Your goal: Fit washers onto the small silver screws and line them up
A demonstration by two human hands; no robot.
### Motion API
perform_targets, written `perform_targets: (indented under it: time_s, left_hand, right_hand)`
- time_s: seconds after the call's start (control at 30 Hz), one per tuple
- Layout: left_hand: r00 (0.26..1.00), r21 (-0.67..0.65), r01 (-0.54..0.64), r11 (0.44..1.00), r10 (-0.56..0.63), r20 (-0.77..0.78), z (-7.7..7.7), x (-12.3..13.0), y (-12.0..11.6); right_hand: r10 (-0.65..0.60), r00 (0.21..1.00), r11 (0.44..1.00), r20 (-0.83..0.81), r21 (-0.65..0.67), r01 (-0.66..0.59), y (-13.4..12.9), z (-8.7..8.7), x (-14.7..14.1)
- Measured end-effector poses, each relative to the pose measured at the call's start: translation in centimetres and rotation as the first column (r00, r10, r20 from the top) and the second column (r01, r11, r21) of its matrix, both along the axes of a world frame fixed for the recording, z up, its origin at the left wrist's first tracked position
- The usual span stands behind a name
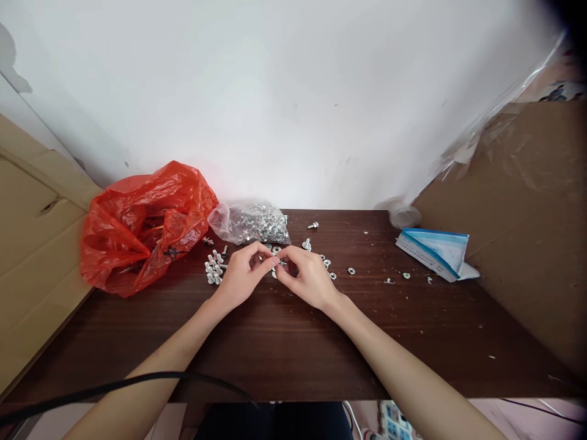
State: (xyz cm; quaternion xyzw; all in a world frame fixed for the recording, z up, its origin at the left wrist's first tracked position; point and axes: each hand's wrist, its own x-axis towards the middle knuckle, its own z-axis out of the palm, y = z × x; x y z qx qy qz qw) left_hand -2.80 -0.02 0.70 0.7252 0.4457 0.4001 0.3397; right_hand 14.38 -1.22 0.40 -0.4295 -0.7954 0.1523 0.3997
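- The left hand and right hand meet over the middle of the dark brown table, their fingertips nearly touching.
- A small metal part shows between the two hands, at the right hand's fingertips; its exact shape is too small and covered to tell.
- The right thumb and forefinger are drawn in narrow and hold this part.
- The left thumb and forefinger are also brought close together beside it; whether they grip it as well, I cannot tell.
- Just left of the left hand stands a cluster of pale, stubby pieces.
- Just right of the right hand lie loose ring-shaped washers, some partly behind the hand.
- On the far side, a screw fitted with washers is near the right hand, and another screw lies farther off.
- Beyond the left hand, a clear plastic bag full of small metal hardware rests near the white wall.
- A crumpled red plastic bag sits at the far left, beside the clear one.
- Toward the far right are a blue-and-white packet and a round clear container.
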Motion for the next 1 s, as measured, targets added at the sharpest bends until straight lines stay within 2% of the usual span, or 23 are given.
perform_targets:
  time_s: [0.17,0.4,0.6,0.83,1.0]
  left_hand:
    - [1.000,0.050,-0.003,0.999,0.003,0.009,0.01,-0.02,0.08]
    - [0.997,0.038,0.016,0.999,-0.019,0.072,0.39,0.12,-0.14]
    - [0.988,-0.058,0.047,0.997,-0.037,0.151,0.60,0.22,-0.17]
    - [0.974,-0.068,0.064,0.996,-0.047,0.221,0.76,0.38,-0.16]
    - [0.967,-0.204,0.069,0.976,-0.014,0.255,0.63,0.51,-0.19]
  right_hand:
    - [-0.004,1.000,1.000,-0.007,-0.001,0.003,0.07,-0.12,0.03]
    - [0.000,1.000,1.000,-0.001,-0.004,0.000,0.09,-0.11,0.07]
    - [-0.011,1.000,1.000,-0.006,0.006,0.011,0.16,-0.24,0.09]
    - [-0.001,1.000,1.000,-0.022,0.019,0.001,0.14,-0.16,0.01]
    - [-0.002,1.000,1.000,-0.020,0.020,0.002,0.18,-0.19,0.01]
